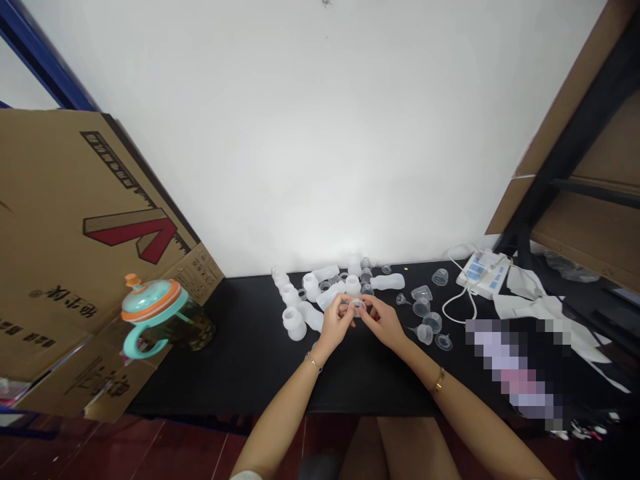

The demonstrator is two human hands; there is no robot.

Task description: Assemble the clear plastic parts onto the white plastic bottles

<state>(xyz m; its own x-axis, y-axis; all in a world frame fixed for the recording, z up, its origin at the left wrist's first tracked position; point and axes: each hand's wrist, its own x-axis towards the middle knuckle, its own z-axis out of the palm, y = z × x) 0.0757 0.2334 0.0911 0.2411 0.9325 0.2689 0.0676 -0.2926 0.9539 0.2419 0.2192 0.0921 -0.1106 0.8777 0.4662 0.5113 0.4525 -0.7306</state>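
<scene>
Over the middle of the black table (250,373), my left hand (334,321) and my right hand (383,321) pinch a clear round plastic piece (357,304) from both sides. It looks like a small ring or cap; its exact kind is too small to tell. White translucent bottles (295,325) stand and lie just beyond and to the left of my left hand. Right of my right hand lie several clear plastic domes and funnel-like pieces (425,333). Another white bottle (389,281) lies on its side behind my right hand.
At the left stands a jug (193,323) with a turquoise handle and dark liquid, beside a large cardboard box (55,220). A white power strip (484,273) with cables and crumpled white paper (555,307) lie at the right. A white wall (320,147) rises behind.
</scene>
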